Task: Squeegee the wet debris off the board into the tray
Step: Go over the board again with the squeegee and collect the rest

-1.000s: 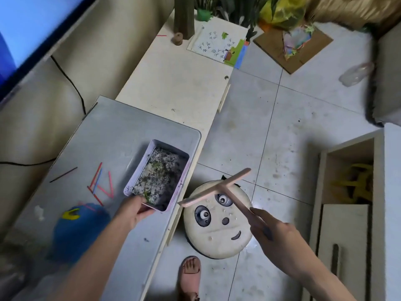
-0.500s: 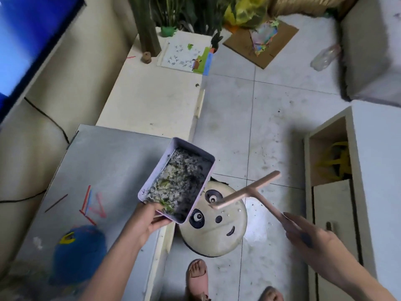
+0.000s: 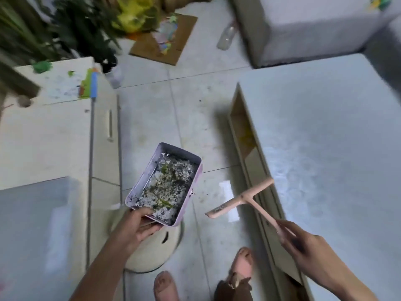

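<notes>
Left hand [image 3: 138, 227] is clamped on the near short end of the lilac rectangular tray [image 3: 192, 196]. Thumb [image 3: 144, 213] is hooked over the rim, other fingers curled underneath; I only see part of them. Tray is thin-walled with rounded corners, smooth outside, grimy inside. Long axis runs straight out from the fingers, far end angled a bit right, open side up. Just past the thumb tip is the wet debris [image 3: 171, 187]: clumpy white-grey mush with black specks and a few green stems, covering most of the tray bottom.

Right hand [image 3: 303, 246] is closed round the tail end of the pink T-shaped plastic squeegee [image 3: 238, 202]. Fingers [image 3: 288, 230] are wrapped together on the slim handle, no gap that I can see. Handle runs out from the fingertips up and left. The flat blade bar sits crosswise at the far end, well clear of the fingers. Blade and tray are apart, floor showing between them.

Grey flat board [image 3: 32, 213] lies out past the left forearm, well apart from the tray. It's blurred, so I can't tell its surface state. Round cream stool [image 3: 152, 255] sits below the left-hand fingers. Pale tiled floor [image 3: 152, 118] is speckled with dirt. White matte cabinet top [image 3: 325, 137] lies beyond the right-hand fingertips.
</notes>
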The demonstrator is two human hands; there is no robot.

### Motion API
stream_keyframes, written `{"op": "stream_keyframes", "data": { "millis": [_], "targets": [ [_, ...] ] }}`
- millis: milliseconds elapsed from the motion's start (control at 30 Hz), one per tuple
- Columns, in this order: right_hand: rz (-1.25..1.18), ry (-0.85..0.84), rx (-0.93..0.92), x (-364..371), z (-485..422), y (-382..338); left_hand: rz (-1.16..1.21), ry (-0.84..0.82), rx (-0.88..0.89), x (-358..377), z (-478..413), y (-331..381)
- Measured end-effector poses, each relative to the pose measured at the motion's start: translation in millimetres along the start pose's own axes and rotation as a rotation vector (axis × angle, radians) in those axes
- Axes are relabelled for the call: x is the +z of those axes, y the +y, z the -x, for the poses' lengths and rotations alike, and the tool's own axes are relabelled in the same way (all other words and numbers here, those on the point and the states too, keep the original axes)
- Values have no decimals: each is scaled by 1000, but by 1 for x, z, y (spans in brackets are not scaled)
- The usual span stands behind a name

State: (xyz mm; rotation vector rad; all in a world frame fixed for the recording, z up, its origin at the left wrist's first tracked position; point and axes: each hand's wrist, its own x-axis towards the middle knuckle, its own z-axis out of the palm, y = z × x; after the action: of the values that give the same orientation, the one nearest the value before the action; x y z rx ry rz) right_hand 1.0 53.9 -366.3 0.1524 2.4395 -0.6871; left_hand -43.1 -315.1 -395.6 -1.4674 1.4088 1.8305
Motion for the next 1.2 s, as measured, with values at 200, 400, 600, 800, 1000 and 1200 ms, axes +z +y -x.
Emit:
{"op": "stream_keyframes", "data": {
  "millis": [200,400,600,800,1000,1200],
  "targets": [
    [-23,45,155,-63,-16,127,-122,-61,-37,166,-3,-14],
    [-84,115,250,-89,-37,218,-247,-108,-67,296,-19,-19],
    [-121,141,384,-112,-37,304,-416,-176,-37,406,-54,-15],
    [-114,148,648,-155,-10,371,-547,-217,-13,485,-72,-4],
    [-509,495,826,-190,-31,400,-677,-255,-15,564,-99,8],
    [-814,593,809,-226,-134,416,-756,-302,-2,623,-109,6]
  ]
}}
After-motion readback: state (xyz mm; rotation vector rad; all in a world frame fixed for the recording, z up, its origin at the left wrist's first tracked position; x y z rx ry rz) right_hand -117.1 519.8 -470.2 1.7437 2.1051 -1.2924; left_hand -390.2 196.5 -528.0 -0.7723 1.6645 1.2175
